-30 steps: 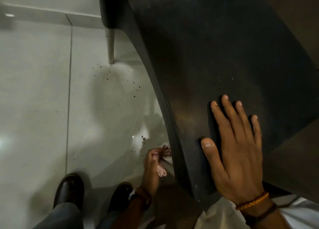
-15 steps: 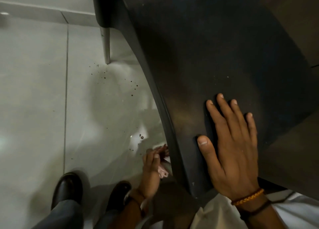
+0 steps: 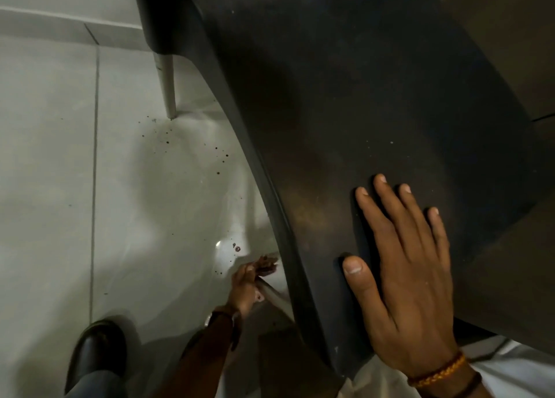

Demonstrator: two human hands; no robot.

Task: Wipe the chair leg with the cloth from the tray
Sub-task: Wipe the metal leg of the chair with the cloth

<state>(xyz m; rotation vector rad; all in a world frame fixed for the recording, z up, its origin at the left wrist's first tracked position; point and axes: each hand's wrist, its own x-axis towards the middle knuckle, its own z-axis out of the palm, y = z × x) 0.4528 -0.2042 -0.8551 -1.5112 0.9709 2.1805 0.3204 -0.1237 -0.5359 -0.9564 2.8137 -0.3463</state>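
I look down on a dark chair seat (image 3: 345, 97). My right hand (image 3: 411, 283) lies flat on its near part, fingers spread, holding nothing. Below the seat's left edge my left hand (image 3: 244, 283) is closed around the near chair leg (image 3: 274, 295), a pale slanted bar mostly hidden under the seat. A dark reddish cloth (image 3: 266, 267) is bunched in its fingers against the leg. The far chair leg (image 3: 168, 91) stands pale and bare at the upper left.
Pale tiled floor (image 3: 75, 187) carries dark specks (image 3: 220, 157) between the two legs. My black shoe (image 3: 99, 352) stands at the lower left. A white skirting (image 3: 60, 25) runs along the far wall. A brown surface (image 3: 510, 37) borders the seat on the right.
My left hand stays on the near leg with the cloth, shifted only slightly along it. My right hand keeps its place flat on the seat. The view has drifted a little.
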